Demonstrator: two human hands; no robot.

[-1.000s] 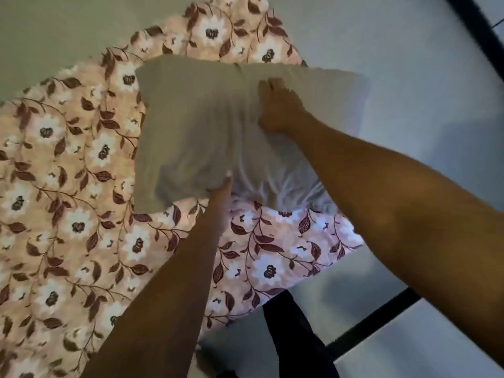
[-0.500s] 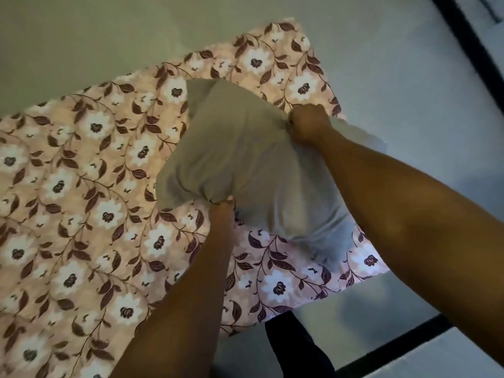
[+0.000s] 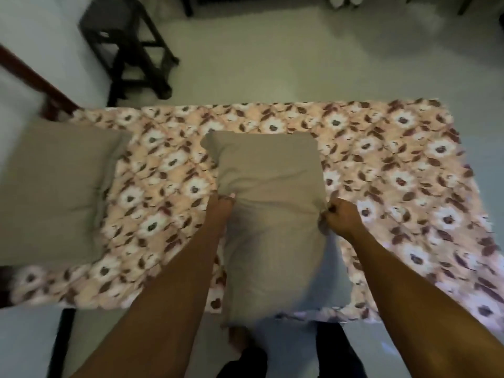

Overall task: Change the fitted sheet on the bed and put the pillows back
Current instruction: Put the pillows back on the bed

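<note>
Basically pillow (image 3: 270,192) reads light, soft, floppy: it's across mid-bed over floral sheet (image 3: 395,165), near end past the edge, left hand (image 3: 222,207) + right hand (image 3: 341,218) each pinching 1 side edge, good hold pts since cover bunches.

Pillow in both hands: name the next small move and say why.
Probably swing the held pillow leftward toward the other pillow, which already lies at that end of the floral sheet; left hand and right hand grip its sides, mid-bed.

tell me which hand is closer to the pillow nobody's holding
Left. The left hand grips the held pillow's side facing the free pillow; the right hand grips its far side.
</note>
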